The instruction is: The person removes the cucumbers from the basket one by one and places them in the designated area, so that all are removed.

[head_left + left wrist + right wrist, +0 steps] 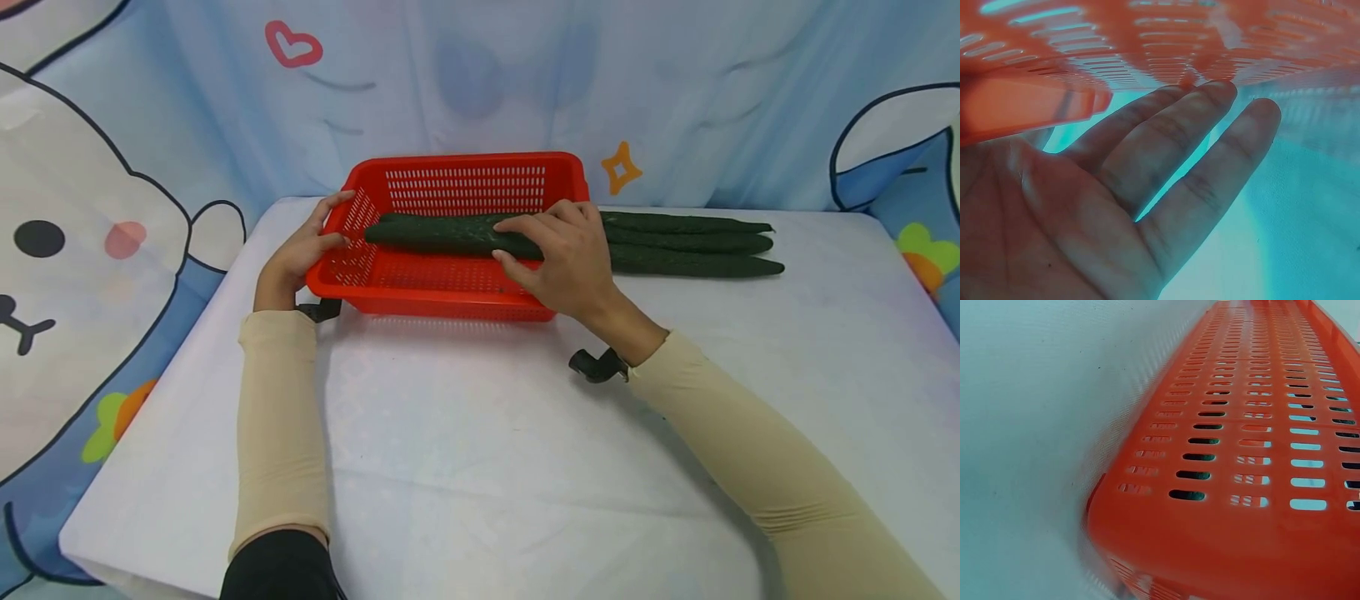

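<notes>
A red plastic basket (442, 304) with slotted walls stands toward the back of the table. My left hand (296, 254) holds its left end, and in the left wrist view the fingers (1197, 194) reach out under the slotted plastic. Dark green cucumber (431, 233) lies lengthwise inside the basket. Over the basket's right part, my right hand (566, 254) grips the cucumber from above, thumb on the near side and fingers across the top; the hand hides its right end. Three more cucumbers (690, 243) lie side by side just right of the basket, their left ends hidden by the hand.
A white cloth covers the table (495, 442). Behind it hangs a blue printed curtain (487, 83) with cartoon figures, close to the basket's far wall. The basket's near wall (1229, 450) fills much of the right wrist view.
</notes>
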`<state>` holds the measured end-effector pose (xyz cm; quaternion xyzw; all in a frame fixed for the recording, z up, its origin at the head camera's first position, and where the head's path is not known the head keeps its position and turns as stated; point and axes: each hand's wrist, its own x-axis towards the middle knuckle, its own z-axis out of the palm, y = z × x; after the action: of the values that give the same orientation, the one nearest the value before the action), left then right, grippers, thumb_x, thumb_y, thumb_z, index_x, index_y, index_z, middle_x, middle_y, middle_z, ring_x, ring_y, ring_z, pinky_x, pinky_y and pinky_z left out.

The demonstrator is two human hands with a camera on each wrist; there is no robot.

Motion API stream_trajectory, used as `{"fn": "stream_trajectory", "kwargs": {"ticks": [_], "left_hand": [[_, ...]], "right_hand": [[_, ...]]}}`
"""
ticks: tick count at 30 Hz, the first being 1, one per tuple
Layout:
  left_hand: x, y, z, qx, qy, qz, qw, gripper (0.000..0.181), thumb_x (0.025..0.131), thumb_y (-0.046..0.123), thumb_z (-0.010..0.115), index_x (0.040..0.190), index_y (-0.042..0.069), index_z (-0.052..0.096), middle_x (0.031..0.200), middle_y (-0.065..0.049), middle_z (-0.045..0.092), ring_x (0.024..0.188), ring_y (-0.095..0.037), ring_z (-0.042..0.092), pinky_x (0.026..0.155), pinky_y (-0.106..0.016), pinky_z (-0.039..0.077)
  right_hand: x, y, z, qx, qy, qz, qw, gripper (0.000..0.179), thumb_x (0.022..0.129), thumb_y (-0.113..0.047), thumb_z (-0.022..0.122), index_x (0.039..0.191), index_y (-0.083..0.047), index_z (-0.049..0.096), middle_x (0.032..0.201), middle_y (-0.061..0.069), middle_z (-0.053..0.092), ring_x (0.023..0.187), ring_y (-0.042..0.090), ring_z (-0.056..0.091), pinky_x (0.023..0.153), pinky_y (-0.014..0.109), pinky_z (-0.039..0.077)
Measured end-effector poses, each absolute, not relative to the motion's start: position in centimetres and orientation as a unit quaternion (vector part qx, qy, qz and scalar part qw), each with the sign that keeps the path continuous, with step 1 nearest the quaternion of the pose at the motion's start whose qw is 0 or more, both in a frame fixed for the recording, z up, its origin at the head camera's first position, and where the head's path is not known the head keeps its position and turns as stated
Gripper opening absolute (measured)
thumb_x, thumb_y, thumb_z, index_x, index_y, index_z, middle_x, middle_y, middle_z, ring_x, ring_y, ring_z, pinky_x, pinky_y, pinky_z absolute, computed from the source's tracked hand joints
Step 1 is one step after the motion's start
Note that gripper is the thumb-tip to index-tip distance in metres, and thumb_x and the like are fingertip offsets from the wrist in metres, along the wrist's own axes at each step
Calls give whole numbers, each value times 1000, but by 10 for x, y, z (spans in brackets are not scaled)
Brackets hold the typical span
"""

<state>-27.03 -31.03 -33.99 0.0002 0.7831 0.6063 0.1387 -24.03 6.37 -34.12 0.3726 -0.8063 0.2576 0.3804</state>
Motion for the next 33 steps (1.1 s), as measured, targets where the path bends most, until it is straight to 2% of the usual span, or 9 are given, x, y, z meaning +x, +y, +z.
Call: {"fn": "stream_trajectory", "kwargs": {"ticks": [7, 17, 33], "left_hand": [[-270, -310, -340, -1, 784, 605, 138, 70, 98, 6, 44, 152, 45, 20, 152, -14, 31, 105, -24, 64, 81, -30, 60], [-271, -310, -340, -3, 782, 607, 140, 70, 98, 6, 43, 151, 45, 21, 153, -14, 29, 107, -25, 63, 81, -30, 60], [-272, -309, -341, -6, 788, 602, 131, 71, 97, 5, 46, 151, 46, 22, 153, -12, 29, 109, -26, 61, 81, -30, 60]], "right_hand": [[-238, 65, -341, 366, -809, 270, 371, 29, 84, -30, 74, 107, -13, 74, 85, 9, 73, 81, 25, 55, 83, 49, 39], [-235, 67, -343, 351, -817, 286, 358, 28, 84, -29, 75, 106, -13, 74, 75, 8, 68, 77, 25, 53, 78, 48, 37], [-230, 75, -345, 317, -843, 331, 283, 29, 84, -27, 76, 110, -13, 72, 64, 8, 60, 80, 26, 53, 81, 47, 39]]}}
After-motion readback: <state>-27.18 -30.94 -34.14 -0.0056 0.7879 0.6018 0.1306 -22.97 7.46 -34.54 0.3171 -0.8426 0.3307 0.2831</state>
